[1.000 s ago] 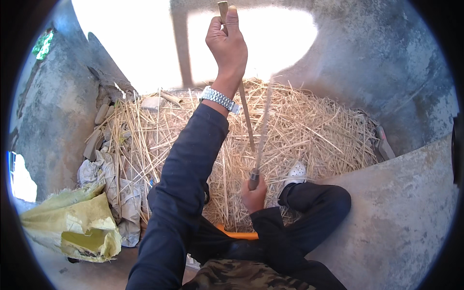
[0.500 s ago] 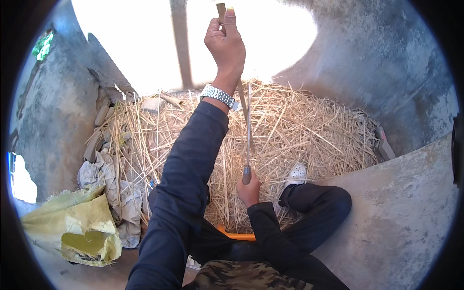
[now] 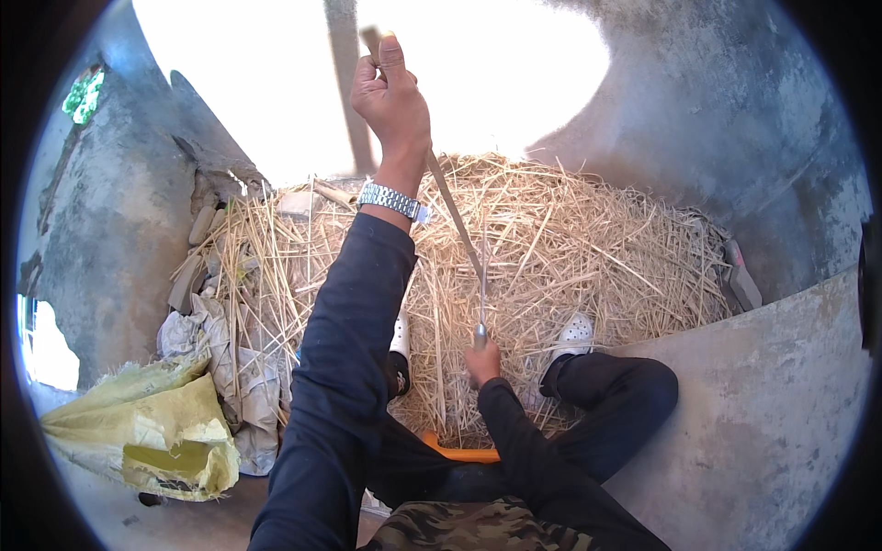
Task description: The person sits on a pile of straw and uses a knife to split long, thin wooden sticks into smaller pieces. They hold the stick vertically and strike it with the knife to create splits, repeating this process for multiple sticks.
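My left hand [image 3: 393, 106], raised at the top middle, is closed round the upper end of a long, thin brown strip [image 3: 455, 214] that looks like split bamboo. From the fist the strip slants down to the right, and part of it is hidden behind that hand and wrist. Lower down, my right hand [image 3: 483, 364] grips a knife [image 3: 480, 334] by its grey handle. Its narrow blade points away from me, seen nearly edge-on. Blade and strip meet or cross near the strip's lower end; whether they touch I cannot tell.
Dry straw [image 3: 579, 248] covers the floor ahead, between my white shoes [image 3: 576, 332] and a brightly lit opening. At left lie a torn yellow sack [image 3: 175, 427] and a crumpled pale sack [image 3: 241, 386]. Concrete walls [image 3: 735, 119] rise around; an orange seat edge [image 3: 464, 454] shows beneath me.
My left hand has moved left and slightly down, so the strip slants more. My right hand and the knife have shifted slightly right and nearer to me.
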